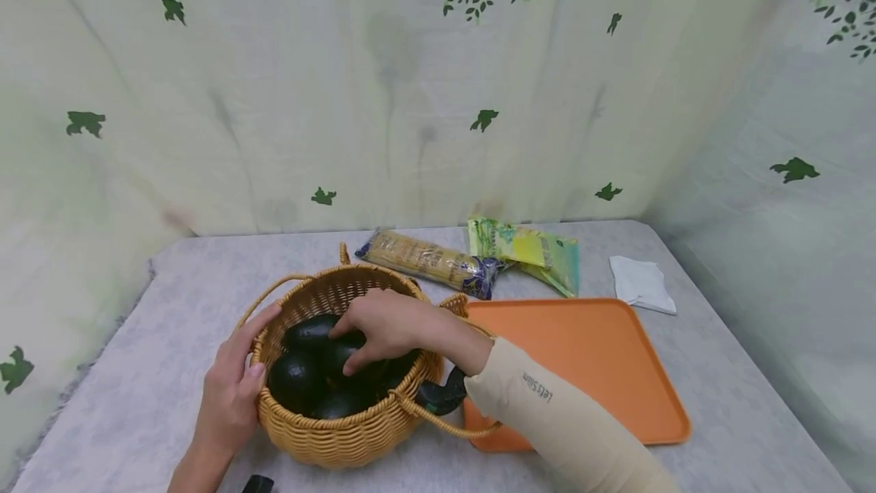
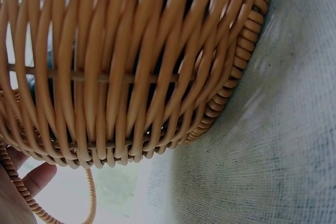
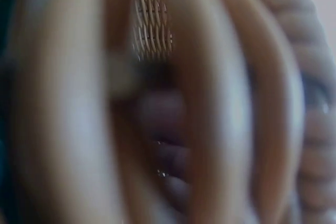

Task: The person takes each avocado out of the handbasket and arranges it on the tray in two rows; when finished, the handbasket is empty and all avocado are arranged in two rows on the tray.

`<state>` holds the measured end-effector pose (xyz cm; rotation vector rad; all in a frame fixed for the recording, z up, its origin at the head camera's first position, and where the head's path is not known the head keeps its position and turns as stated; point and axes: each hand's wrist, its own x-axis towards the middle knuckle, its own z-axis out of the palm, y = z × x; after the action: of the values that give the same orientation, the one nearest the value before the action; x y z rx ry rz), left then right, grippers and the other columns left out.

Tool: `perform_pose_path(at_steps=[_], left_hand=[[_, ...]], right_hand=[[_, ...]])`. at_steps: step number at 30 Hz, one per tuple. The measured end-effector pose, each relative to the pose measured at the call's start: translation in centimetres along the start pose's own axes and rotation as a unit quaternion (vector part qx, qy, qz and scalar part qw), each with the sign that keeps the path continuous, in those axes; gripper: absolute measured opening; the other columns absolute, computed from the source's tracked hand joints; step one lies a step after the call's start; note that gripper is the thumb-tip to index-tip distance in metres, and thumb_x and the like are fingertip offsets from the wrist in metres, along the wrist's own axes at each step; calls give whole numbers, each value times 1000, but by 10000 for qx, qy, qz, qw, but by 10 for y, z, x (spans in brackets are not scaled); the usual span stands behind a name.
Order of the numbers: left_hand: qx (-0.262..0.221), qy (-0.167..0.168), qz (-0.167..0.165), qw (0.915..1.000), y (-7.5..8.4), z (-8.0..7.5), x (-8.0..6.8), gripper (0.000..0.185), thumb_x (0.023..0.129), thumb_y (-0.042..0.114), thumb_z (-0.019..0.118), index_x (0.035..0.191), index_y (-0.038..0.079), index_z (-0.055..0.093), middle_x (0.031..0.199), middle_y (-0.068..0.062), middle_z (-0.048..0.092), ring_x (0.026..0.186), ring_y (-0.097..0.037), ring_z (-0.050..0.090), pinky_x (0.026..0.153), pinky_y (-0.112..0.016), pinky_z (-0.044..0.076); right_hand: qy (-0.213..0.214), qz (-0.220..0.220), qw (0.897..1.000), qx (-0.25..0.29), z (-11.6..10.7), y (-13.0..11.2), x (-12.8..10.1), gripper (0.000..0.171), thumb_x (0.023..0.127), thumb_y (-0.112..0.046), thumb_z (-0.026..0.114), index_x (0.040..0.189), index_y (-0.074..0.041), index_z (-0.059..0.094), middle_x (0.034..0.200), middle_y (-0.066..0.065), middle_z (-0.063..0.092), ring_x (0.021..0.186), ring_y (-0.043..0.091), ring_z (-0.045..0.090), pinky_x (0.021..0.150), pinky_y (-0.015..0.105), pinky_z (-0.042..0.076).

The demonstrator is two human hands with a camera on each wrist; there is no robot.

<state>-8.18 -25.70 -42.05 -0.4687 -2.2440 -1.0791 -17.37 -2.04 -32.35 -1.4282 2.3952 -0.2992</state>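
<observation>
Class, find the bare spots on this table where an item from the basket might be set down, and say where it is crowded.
Free: the orange tray; cloth left of the basket. Crowded: the back edge, with packets and napkin.

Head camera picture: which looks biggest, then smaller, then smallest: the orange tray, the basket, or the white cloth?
1. Orange tray, though the basket hides part of it.
2. Basket, nearly as big.
3. White cloth, smallest and farthest away.
</observation>
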Motion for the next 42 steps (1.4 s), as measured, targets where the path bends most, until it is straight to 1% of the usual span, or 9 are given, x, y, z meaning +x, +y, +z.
perform_pose_path(at_steps=[10,14,18,22,29,33,38,40,42], left_hand=[[-40,10,-297,9996,-1,0,-2,59,96,11,38,154,14,50,155,2,52,138,0,40,108,-18,22],[-129,86,-66,9999,-1,0,-1,58,96,11,38,152,10,51,154,-3,53,140,-3,41,110,-19,22],[-170,100,-26,9998,-1,1,-1,58,96,11,37,152,9,51,153,-3,54,140,-4,41,111,-19,22],[-209,59,-229,9995,-2,1,-3,58,96,12,37,153,11,50,154,-2,53,141,-5,40,111,-20,21],[-131,62,-87,9999,-1,1,-2,58,96,11,38,152,10,51,153,-2,54,140,-3,41,110,-20,21],[-93,61,-19,9999,-1,1,-1,58,95,10,38,152,9,51,153,-3,54,140,-4,41,110,-20,21],[-136,17,-292,9995,-1,1,-2,60,94,11,38,153,13,51,154,0,53,140,-3,40,111,-21,20],[-107,32,-209,9997,0,1,-1,60,94,11,38,152,11,51,153,-1,53,140,-3,41,111,-21,20],[-111,39,-160,9998,0,1,-1,59,94,11,38,152,11,51,153,-1,54,139,-3,41,110,-20,21]], right_hand=[[554,-198,9973,436,-11,-4,-16,52,93,-39,75,140,-18,66,128,-5,73,93,1,68,79,14,46],[859,-296,9932,728,-11,-3,-24,53,93,-37,76,141,-18,66,124,-2,75,85,-2,64,75,14,43],[981,-274,9882,1144,-10,-2,-31,54,93,-37,75,143,-18,64,75,-1,72,51,1,34,63,19,34],[1130,-233,9812,1544,-8,0,-38,56,94,-36,75,145,-19,62,50,-3,47,50,7,15,61,22,29],[1533,-132,9597,2351,-2,3,-50,55,92,-32,77,144,-21,63,65,-6,53,54,7,28,64,22,35],[1723,-20,9447,2789,3,4,-56,55,92,-31,77,144,-22,62,59,-4,47,53,7,33,62,22,35],[1946,207,9225,3326,6,4,-64,53,91,-30,79,142,-24,64,95,-6,77,78,-4,66,76,20,52],[2089,290,9105,3558,7,5,-67,52,91,-29,79,141,-24,65,114,-4,78,95,-1,72,83,24,56],[2258,315,9000,3716,7,5,-70,52,91,-27,80,140,-24,66,117,-2,77,98,3,73,85,26,57]])
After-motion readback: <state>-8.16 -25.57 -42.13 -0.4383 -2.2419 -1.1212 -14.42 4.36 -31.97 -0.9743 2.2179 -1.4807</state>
